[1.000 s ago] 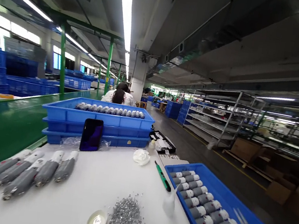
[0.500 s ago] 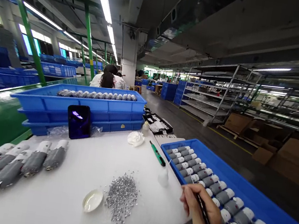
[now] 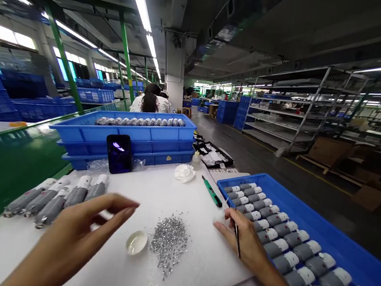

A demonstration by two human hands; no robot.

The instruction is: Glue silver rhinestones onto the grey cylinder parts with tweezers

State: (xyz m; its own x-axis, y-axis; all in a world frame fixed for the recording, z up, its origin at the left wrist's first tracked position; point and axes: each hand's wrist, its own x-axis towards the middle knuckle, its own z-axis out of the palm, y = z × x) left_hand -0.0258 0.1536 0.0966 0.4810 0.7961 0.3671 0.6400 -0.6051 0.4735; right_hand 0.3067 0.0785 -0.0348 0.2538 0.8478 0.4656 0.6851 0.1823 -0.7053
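My left hand (image 3: 81,227) hovers over the left part of the white work surface (image 3: 144,188), fingers curved and thumb slightly apart, with nothing visible in it. Just right of it are a small dish (image 3: 136,243) of clear liquid and a loose heap of shiny silver rhinestones (image 3: 169,242). My right hand (image 3: 243,237) grips a thin dark pen-like tool (image 3: 236,240); its exact kind is unclear. Those fingers are beside a small translucent bottle (image 3: 219,215), partly covering it. Several grey-and-white rounded pieces (image 3: 55,199) lie behind my left hand.
A blue tray (image 3: 294,216) with rows of similar pieces stands at the right. A green cutter knife (image 3: 212,191), crumpled white tissue (image 3: 185,173) and dark phone (image 3: 119,154) lie toward the back. Stacked blue crates (image 3: 163,136) stand behind, with a person (image 3: 151,101) beyond.
My left hand has come into view from the lower left. My right hand has moved left toward the small bottle, still holding the tool. The whole view has shifted slightly.
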